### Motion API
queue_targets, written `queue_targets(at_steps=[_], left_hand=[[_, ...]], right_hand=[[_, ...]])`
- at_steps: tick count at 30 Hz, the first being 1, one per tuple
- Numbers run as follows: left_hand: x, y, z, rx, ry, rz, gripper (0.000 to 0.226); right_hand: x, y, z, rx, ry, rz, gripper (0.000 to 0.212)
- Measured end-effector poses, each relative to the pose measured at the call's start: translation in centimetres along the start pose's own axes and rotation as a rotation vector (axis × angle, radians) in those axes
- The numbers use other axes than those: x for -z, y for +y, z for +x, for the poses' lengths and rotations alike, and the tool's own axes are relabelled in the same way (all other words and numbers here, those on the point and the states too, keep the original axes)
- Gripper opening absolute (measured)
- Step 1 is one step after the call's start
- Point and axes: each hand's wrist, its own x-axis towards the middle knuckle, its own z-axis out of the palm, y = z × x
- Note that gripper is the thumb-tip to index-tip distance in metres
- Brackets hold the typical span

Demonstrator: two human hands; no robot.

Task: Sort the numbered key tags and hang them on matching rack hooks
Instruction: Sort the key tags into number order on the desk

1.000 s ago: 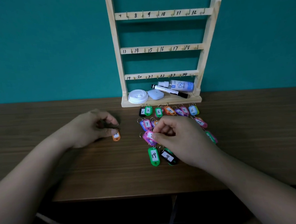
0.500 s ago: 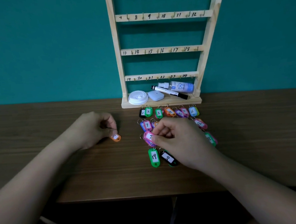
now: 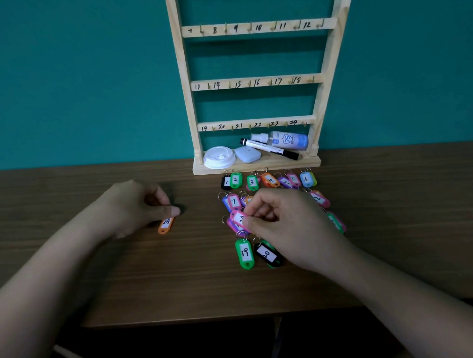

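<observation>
The orange tag (image 3: pixel 166 224), marked 24, lies on the table (image 3: pixel 64 189) at nine o'clock from the pile (image 3: pixel 252 182), its ring end pinched by the left hand (image 3: pixel 137 209). It looks like light, stiff plastic, best taken by the ring. The right hand (image 3: pixel 285 225) pinches one pink tag (image 3: pixel 239 218) in the pile of roughly twenty tags, several hidden. At twelve o'clock the rack (image 3: pixel 254 82) shows three rails of six hooks each.

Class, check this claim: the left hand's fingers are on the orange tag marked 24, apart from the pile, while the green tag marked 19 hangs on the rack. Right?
One slip: the green tag marked 19 lies on the table, not on the rack, as the head view shows. The left hand is indeed on the orange tag marked 24, apart from the pile.
</observation>
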Motion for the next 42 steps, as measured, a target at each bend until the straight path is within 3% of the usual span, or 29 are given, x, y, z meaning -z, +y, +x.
queue_targets(at_steps=[4,14,21,25,37,42], left_hand=[[0.4,0.3,-0.5,0.01,-0.072,0.018,0.031],[0.1,1.3,-0.9,-0.002,-0.044,-0.062,0.016],[-1.5,6.1,-3.4,-0.066,0.091,-0.615,0.012],[-2.8,8.3,-4.4,-0.052,0.057,-0.902,0.018],[-3.8,10.1,-5.4,-0.002,-0.034,-1.06,0.026],[-3.6,10.3,-5.5,0.029,-0.041,-1.125,0.022]], right_hand=[[0.0,0.0,0.0,0.0,0.006,0.004,0.006],[-0.3,0.1,0.2,-0.011,0.02,-0.001,0.007],[-0.1,0.3,0.6,-0.091,0.021,0.205,0.007],[0.2,0.2,0.7,-0.15,0.009,0.322,0.007],[0.1,0.0,0.6,-0.135,0.019,0.483,0.013],[0.1,0.1,0.5,-0.089,-0.004,0.418,0.012]])
